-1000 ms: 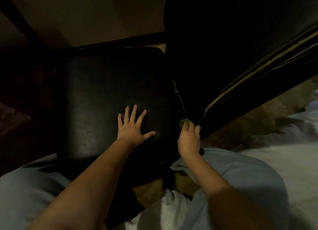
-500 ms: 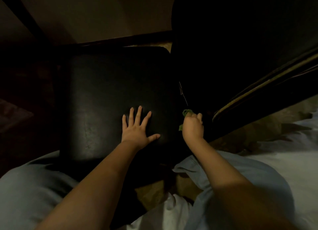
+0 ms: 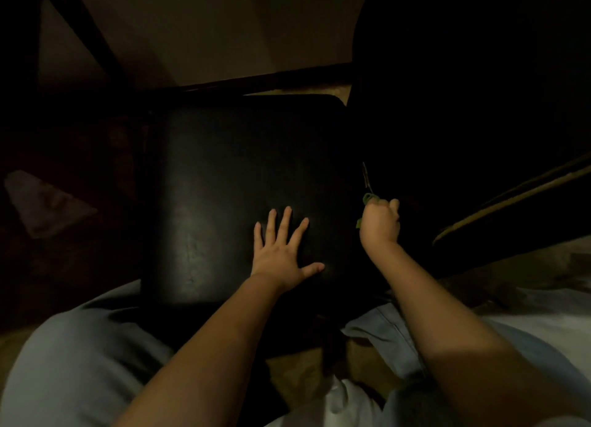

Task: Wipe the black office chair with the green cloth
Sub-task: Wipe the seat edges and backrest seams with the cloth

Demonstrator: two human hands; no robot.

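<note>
- The black office chair with a smooth, leather-like padded seat [image 3: 224,203] fills the middle of the dim view; its dark backrest [image 3: 463,123] stands at the right.
- The left hand [image 3: 281,254] lies flat on the seat, fingers spread and straight.
- The right hand [image 3: 380,225] is clenched round the small crumpled green cloth [image 3: 368,198], held against the crease between seat and backrest.

Pale wall [image 3: 224,27], dark baseboard [image 3: 271,78], white fabric [image 3: 543,327] (lower right)
</note>
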